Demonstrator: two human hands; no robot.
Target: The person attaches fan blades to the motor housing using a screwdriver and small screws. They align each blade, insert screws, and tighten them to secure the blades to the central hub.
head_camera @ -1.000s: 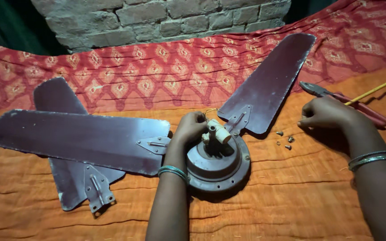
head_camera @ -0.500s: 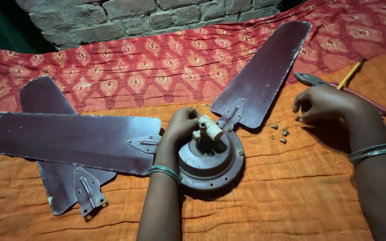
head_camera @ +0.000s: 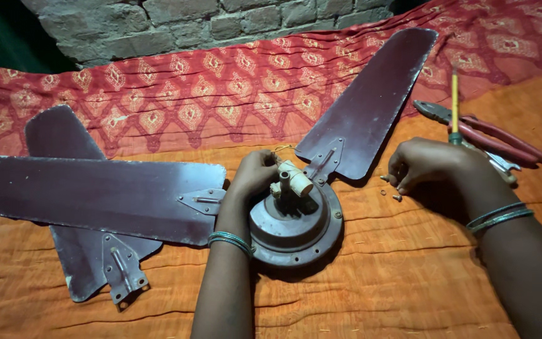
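A round brown fan motor hub [head_camera: 296,233] lies on an orange cloth [head_camera: 377,282], with a cream shaft piece [head_camera: 294,179] sticking up from it. My left hand [head_camera: 255,176] grips the hub's top edge beside that shaft. My right hand [head_camera: 431,164] holds a thin yellow screwdriver [head_camera: 454,94] pointing up and away, while its fingertips rest on a few small loose screws [head_camera: 396,197] on the cloth. One maroon fan blade [head_camera: 371,100] reaches from the hub toward the upper right.
Two more maroon blades lie to the left, a long one [head_camera: 95,194] crossing over another [head_camera: 86,260]. Red-handled pliers [head_camera: 497,135] rest behind my right hand. A red patterned cloth [head_camera: 189,107] and a brick wall [head_camera: 189,25] are at the back.
My right hand has slid left to the loose screws, and the yellow screwdriver in it has swung from lying out to the right to standing nearly upright. My left hand stays on the hub.
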